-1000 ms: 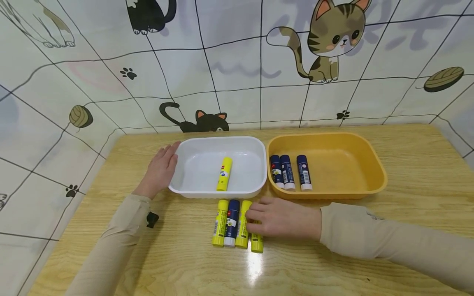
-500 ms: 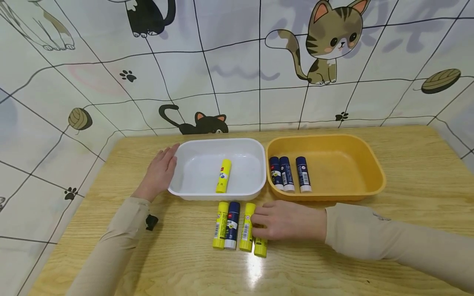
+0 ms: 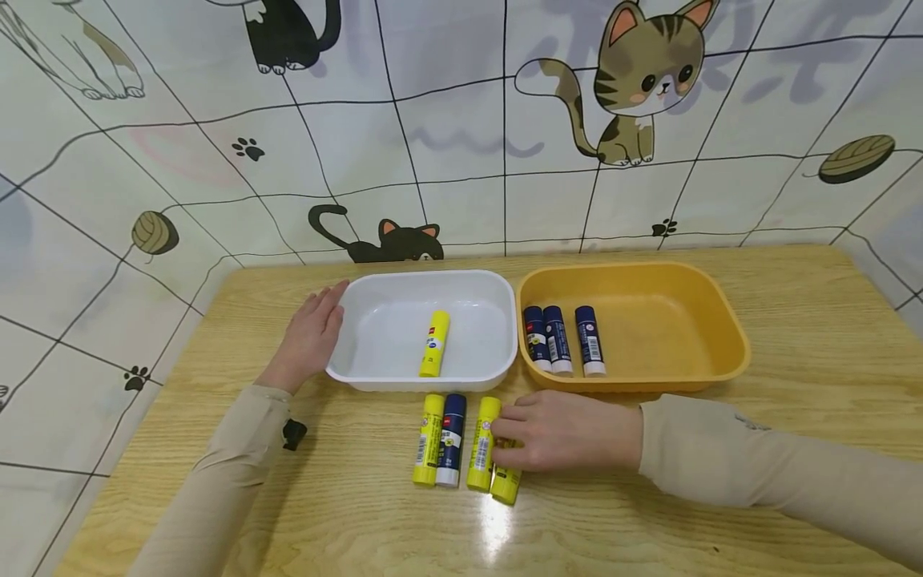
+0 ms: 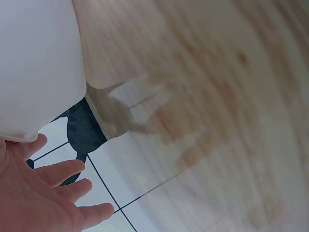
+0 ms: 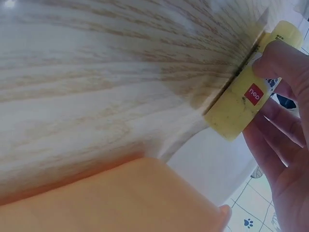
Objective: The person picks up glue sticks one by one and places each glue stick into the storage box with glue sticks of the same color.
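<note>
The left hand rests against the left end of the white tray, fingers straight; the left wrist view shows its fingers spread beside the white wall. Below the trays, the right hand has its thumb and fingers on the rightmost yellow glue stick, partly hidden under them. In the right wrist view the right hand pinches that yellow stick. Touching or nearly touching it on the left is another yellow stick. Further left lie a blue stick and a yellow stick, side by side.
Inside the white tray lies one yellow stick. The orange tray stands against its right side, with three blue sticks, one of them apart from the other two. A cat-patterned cloth stands behind the wooden table.
The right hand has shifted slightly right, and the two right-hand yellow sticks now lie apart from the blue one. The rightmost stick has tilted. The left hand stays at the white tray.
</note>
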A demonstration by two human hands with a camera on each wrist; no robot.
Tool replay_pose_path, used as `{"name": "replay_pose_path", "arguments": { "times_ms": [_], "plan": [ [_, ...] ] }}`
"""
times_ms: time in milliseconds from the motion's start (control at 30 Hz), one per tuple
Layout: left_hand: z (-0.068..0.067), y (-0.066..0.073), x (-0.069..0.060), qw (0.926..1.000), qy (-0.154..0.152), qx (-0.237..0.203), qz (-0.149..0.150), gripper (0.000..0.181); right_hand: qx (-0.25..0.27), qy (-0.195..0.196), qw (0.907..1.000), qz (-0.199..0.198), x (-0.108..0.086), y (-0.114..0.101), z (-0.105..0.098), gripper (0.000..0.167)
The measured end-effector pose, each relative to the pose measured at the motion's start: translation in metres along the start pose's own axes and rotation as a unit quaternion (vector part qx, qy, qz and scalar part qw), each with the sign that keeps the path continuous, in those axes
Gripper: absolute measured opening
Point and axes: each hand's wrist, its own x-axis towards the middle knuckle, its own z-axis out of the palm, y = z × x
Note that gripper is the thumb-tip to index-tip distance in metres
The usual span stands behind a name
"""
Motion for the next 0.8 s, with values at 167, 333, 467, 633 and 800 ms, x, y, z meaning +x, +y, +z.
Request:
{"name": "replay_pose_path", "arguments": {
  "times_ms": [167,333,467,633,800],
  "plan": [
    [0.000,0.000,0.000,1.0000,0.001,0.000,-0.002,0.049,0.004,-0.003,1.0000,0.001,-0.001,0.003,-0.008,0.020],
    [0.001,-0.001,0.000,1.0000,0.001,-0.001,-0.002,0.050,-0.010,0.006,0.9999,-0.003,-0.002,0.006,-0.019,0.020],
    [0.002,-0.002,0.001,0.9999,0.007,-0.004,0.010,0.050,-0.025,0.009,0.9996,-0.010,-0.005,0.006,-0.028,0.020],
    [0.000,-0.001,0.000,0.9999,0.006,-0.004,0.014,0.049,-0.032,0.020,0.9992,-0.012,-0.009,0.007,-0.034,0.020],
    [-0.001,-0.001,-0.001,1.0000,0.000,-0.004,0.008,0.050,-0.047,0.028,0.9982,-0.024,-0.010,0.010,-0.039,0.019]
  ]
}}
